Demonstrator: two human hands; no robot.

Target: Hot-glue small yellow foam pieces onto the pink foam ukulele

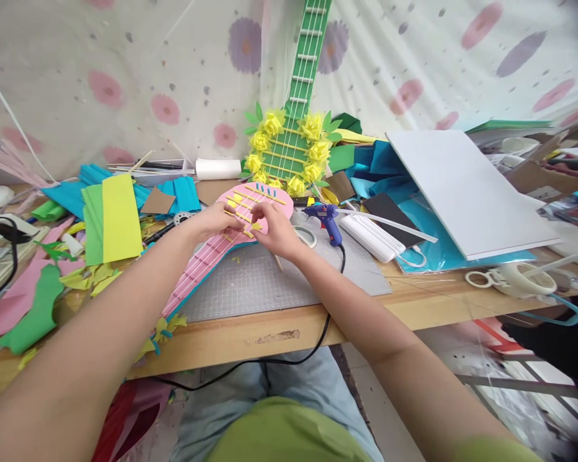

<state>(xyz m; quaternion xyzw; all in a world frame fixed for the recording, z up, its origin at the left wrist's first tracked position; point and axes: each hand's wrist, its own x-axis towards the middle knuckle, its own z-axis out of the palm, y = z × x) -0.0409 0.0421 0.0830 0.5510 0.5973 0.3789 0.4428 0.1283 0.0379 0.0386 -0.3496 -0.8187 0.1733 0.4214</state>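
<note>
- Head view: the pink guitar (218, 248) lies beneath the fingers, over the cutting mat's (289, 279) left part, long axis slanting from far body to near-left neck.
- The left hand (216, 219) and right hand (275, 231) are equally near; fingers bent, slightly parted, any grip indiscernible.

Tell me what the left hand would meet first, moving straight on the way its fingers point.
Probably the bare right hand, just ahead of the left hand over the pink guitar-shaped craft piece; depth there is unclear.
</note>
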